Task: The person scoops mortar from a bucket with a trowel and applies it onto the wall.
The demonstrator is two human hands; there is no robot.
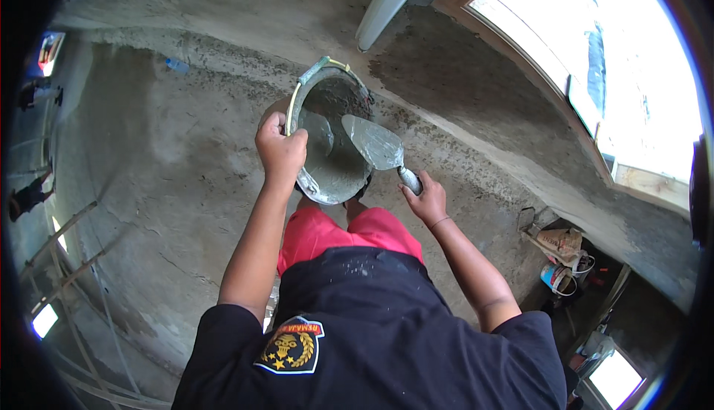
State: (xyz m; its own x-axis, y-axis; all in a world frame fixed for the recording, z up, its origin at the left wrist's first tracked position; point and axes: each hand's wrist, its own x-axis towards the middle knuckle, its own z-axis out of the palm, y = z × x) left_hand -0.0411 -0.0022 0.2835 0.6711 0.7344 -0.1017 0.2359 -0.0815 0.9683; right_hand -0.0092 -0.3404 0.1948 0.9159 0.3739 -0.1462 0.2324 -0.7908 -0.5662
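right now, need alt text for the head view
A person's left grip holds a mortar-smeared bucket by its left edge; the right grip holds a pointed trowel, its blade overlapping the bucket's mouth. Rough concrete floor lies below, with a bright window upper right.

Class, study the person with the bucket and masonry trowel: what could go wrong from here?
The bucket may tip: only the left hand grips it, at its edge. The smeared masonry trowel in the right hand could drip onto the floor. Both hands are bare, so the wet-looking grey mix might irritate skin.
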